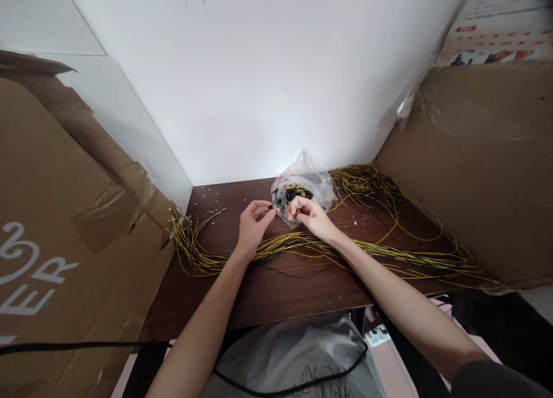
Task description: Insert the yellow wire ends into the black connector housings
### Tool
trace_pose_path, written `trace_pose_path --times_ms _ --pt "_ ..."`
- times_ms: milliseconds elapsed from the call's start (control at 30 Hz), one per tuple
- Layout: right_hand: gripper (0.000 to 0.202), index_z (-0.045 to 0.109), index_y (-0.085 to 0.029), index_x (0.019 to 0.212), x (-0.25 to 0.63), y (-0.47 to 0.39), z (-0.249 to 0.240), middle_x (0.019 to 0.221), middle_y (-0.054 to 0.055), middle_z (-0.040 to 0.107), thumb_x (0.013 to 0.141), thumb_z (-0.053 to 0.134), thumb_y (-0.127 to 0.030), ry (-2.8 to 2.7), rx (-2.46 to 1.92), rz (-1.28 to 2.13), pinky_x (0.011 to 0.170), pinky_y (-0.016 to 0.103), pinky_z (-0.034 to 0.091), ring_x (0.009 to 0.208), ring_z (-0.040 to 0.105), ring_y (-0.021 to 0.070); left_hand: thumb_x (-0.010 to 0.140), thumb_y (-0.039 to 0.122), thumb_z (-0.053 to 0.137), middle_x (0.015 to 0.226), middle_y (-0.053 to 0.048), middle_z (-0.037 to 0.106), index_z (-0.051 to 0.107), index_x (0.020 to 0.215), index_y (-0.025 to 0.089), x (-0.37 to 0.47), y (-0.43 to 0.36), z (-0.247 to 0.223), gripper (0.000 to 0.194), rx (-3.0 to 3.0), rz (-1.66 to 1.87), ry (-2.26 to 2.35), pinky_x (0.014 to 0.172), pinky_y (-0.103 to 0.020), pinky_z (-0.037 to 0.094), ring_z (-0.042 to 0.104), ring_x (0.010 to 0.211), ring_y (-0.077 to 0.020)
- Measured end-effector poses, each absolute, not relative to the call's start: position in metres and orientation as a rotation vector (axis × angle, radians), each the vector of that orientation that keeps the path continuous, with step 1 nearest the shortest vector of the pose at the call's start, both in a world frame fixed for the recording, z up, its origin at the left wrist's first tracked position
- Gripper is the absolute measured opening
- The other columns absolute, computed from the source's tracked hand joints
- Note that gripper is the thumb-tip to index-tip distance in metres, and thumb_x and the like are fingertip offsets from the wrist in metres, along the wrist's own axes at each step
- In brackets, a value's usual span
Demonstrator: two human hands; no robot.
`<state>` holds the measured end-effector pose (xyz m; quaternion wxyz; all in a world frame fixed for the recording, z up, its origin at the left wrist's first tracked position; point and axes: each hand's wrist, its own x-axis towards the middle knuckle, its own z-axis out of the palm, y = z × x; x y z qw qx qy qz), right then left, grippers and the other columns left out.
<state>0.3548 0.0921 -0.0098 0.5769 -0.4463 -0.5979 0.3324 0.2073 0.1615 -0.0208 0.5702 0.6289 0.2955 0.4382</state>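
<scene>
A plain dark grey sleeve [492, 381] (just its end shows, in the lower right corner) leaves the slim right forearm [393, 288] and right hand [311, 216] bare. The left forearm [211, 317], slim too, and left hand [253, 226] are likewise bare.

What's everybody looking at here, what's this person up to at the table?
The person's left hand pinches a small black piece. The right hand is close beside it, fingers curled; what it holds, if anything, is unclear. Just behind, a clear plastic bag holds black and yellow pieces. A long bundle of yellow and black wires stretches across the brown table.
</scene>
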Motion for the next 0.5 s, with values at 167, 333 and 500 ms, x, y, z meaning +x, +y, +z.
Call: trace_pose_path --times_ms 167,333,500 --pt "0.008 0.051 -0.017 0.084 0.353 0.091 -0.012 0.074 0.003 0.063 0.080 0.045 -0.020 -1.421 -1.095 0.773 0.061 0.026 0.040 0.064 0.052 0.0112 0.067 0.031 0.066 0.080 -0.006 0.067 0.063 0.092 0.014 0.207 0.163 -0.020 0.031 1.529 1.017 0.771 0.046 -0.016 0.034 0.055 0.067 -0.0110" --pt "0.022 0.051 -0.015 0.098 0.350 0.092 -0.018 0.074 0.005 0.067 0.083 0.050 -0.031 -1.410 -1.152 0.731 0.058 0.025 0.041 0.059 0.051 0.0106 0.067 0.028 0.064 0.071 -0.003 0.064 0.068 0.091 0.015 0.207 0.163 -0.019 0.028 1.593 1.029 0.777 0.043 -0.017 0.031 0.048 0.056 -0.0085" --pt "0.023 0.060 -0.015 0.084 0.352 0.093 -0.022 0.067 0.003 0.065 0.081 0.054 -0.036 -1.409 -1.272 0.610 0.053 0.024 0.037 0.053 0.048 0.0099 0.069 0.030 0.063 0.064 -0.001 0.060 0.070 0.091 0.016 0.206 0.162 -0.019 0.027 1.661 1.017 0.786 0.041 -0.018 0.029 0.036 0.047 -0.0056"
